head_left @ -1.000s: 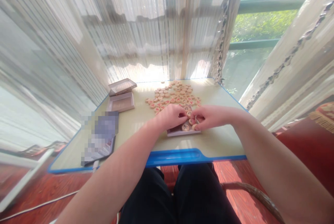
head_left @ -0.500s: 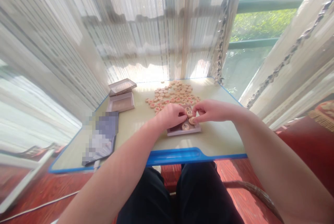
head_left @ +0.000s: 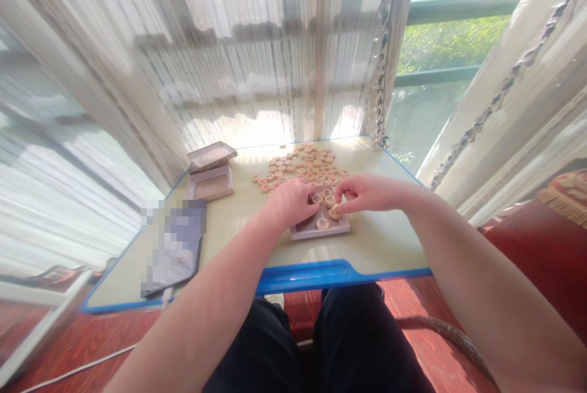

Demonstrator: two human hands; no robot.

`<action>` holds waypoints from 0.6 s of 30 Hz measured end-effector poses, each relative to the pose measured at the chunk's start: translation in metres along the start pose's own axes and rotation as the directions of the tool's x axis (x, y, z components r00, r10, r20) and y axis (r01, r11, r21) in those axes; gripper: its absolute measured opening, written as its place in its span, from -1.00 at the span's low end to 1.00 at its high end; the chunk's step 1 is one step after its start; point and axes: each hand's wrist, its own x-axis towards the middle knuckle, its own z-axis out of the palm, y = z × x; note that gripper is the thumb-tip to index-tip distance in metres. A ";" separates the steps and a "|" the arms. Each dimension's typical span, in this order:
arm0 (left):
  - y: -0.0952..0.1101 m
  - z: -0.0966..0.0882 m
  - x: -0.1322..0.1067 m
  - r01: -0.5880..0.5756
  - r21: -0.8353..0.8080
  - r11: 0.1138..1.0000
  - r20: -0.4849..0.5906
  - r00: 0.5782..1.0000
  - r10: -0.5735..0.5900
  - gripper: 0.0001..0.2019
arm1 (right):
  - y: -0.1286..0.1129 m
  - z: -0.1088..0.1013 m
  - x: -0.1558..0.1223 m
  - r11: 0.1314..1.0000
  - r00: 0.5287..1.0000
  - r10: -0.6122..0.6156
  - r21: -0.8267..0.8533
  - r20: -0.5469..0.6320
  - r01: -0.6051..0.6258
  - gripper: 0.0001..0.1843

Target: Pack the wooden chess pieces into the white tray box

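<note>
A shallow pinkish box (head_left: 320,233) lies near the front of the table with several round wooden Chinese chess pieces in it, their dark characters facing up. My left hand (head_left: 292,202) reaches over the box's left side, thumb and fingers closed about a chess piece (head_left: 316,198). From the right, my right hand (head_left: 362,192) pinches another chess piece (head_left: 334,213) at the box's right side. One loose piece (head_left: 323,224) rests flat near the front wall. Part of the box's left and far sides is hidden by my hands.
Beyond the box spreads a heap of wooden pieces (head_left: 305,164), some with red characters. At the back left are an open box (head_left: 210,184) and another box part (head_left: 211,154). A tablet-like device (head_left: 177,252), partly pixelated, lies left. The table has a blue edge (head_left: 307,277).
My left hand has drawn slightly left, its thumb and fingers wider apart, uncovering the chess piece between them. My right hand stays at its piece. The view has shifted slightly.
</note>
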 end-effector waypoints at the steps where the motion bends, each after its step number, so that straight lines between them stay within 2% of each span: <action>1: 0.000 0.000 0.000 -0.002 0.013 1.000 0.007 1.000 0.002 -0.78 | 0.000 0.000 0.000 1.000 1.000 0.003 -0.004 0.004 -0.003 -0.64; 5: 0.001 0.002 0.001 -0.008 0.031 0.999 0.006 1.000 0.008 -0.78 | -0.001 0.001 0.001 1.000 1.000 0.012 -0.026 0.000 -0.012 -0.63; 9: 0.001 0.004 0.002 -0.002 0.019 1.000 -0.074 0.997 0.003 -0.77 | -0.002 0.002 0.002 0.998 1.000 -0.007 -0.062 -0.006 0.007 -0.63; 13: 0.001 0.004 0.004 -0.001 0.011 1.000 -0.099 0.995 0.002 -0.76 | -0.002 0.002 0.001 0.997 1.000 -0.016 -0.079 -0.020 0.014 -0.64; 18: 0.002 0.005 0.007 -0.064 -0.015 0.998 -0.114 0.991 0.062 -0.75 | -0.003 0.003 0.001 0.995 0.998 -0.051 -0.082 -0.033 0.048 -0.70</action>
